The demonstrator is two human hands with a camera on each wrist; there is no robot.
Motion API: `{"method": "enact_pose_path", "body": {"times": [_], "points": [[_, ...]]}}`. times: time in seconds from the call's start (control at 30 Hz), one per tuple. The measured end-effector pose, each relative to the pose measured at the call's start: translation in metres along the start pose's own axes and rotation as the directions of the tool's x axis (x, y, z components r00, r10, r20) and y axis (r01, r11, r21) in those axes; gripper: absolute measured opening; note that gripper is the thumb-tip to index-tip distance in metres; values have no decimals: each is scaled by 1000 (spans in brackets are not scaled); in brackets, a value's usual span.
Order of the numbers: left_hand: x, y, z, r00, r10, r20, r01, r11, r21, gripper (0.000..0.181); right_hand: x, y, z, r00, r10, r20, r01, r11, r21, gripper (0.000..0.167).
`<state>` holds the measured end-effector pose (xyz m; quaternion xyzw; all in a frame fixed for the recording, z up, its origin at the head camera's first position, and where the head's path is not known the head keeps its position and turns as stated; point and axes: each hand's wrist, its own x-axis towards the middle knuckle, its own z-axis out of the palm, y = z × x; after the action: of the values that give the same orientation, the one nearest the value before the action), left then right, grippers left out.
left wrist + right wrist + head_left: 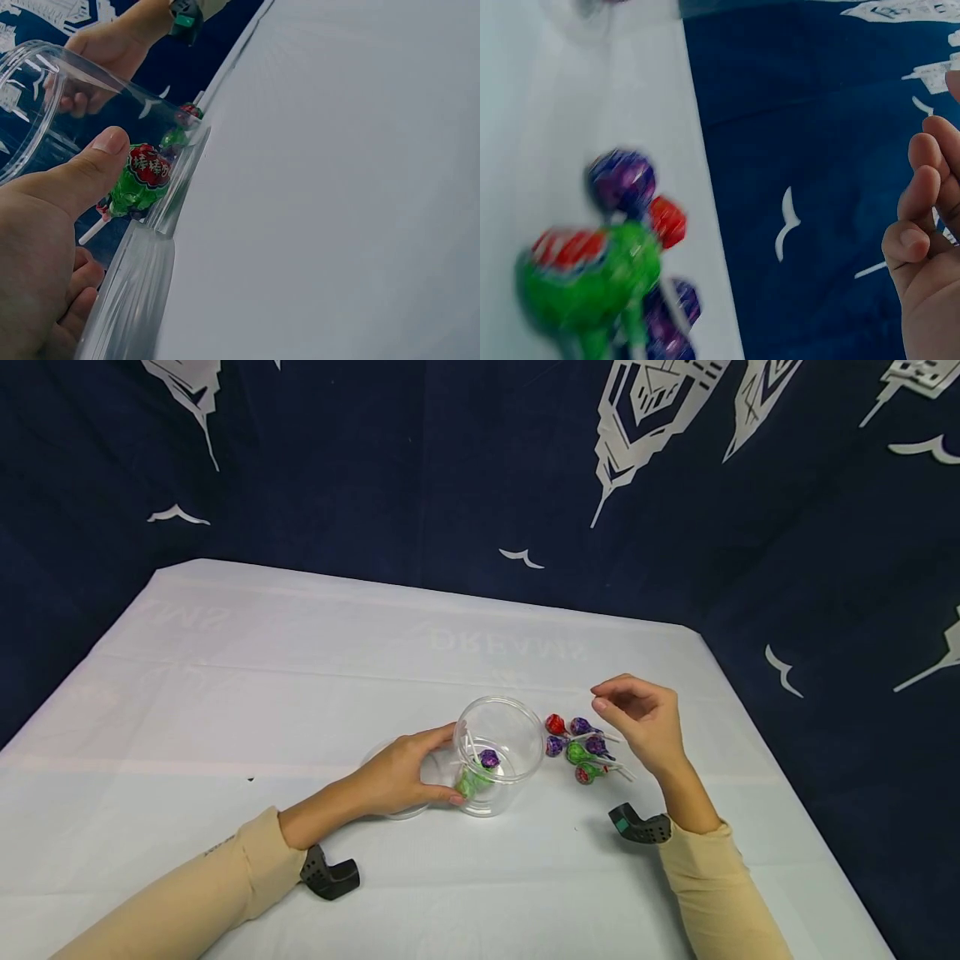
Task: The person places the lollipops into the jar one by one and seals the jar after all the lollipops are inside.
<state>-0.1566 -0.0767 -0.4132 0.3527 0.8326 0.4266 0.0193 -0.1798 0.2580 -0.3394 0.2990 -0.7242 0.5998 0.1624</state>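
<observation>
Centrally, clear plastic cup [512, 792]: upright on the worktop, its round rim uppermost; located in front of the person, between the left hand and the loose lollipops.
Cup contents: a purple lollipop [489, 758] and green wrapping of a green lollipop [139, 184] with a red label, seen through the wall; a white stick leans up inside. Exact count cannot be told.
Left hand [397, 775]: fingers and thumb curved round the cup's left side, gripping it.
Second clear plastic piece [127, 296]: just beside the cup, partly hidden by the left hand.
Loose lollipops [581, 752]: close group right of the cup, wrappers red, purple and green; white sticks mostly pointing right. Blurred in the right wrist view.
Right hand [641, 718]: raised near the group, fingers loosely bent toward the thumb, a small gap between the tips.
Wrist devices: black, one at the left wrist [330, 874], one at the right [639, 824].
Sleeves [187, 893]: beige, both arms.
Worktop [262, 693]: covered in white cloth.
Backdrop [360, 468]: navy fabric, white buildings and birds.
</observation>
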Motion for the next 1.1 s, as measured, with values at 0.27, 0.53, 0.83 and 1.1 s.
{"method": "enact_pose_path", "body": {"times": [0.27, 0.53, 0.83, 1.1], "points": [[1, 0, 1, 1000, 7, 1, -7, 1000, 0, 93, -17, 16, -17, 999, 32, -43, -34, 998, -46, 9], [0, -1, 1, 1000, -19, -3, 19, 1000, -19, 93, -25, 36, -35, 980, 159, -115, -167, 984, -56, 10], [-1, -1, 1, 1000, -20, -2, 20, 1000, -15, 93, -34, 63, -50, 956, 263, -130, -272, 960, -61, 14], [0, -1, 1, 1000, -18, 3, 18, 1000, -7, 93, -42, 78, -58, 948, 306, -88, -316, 936, -155, 19]]}}
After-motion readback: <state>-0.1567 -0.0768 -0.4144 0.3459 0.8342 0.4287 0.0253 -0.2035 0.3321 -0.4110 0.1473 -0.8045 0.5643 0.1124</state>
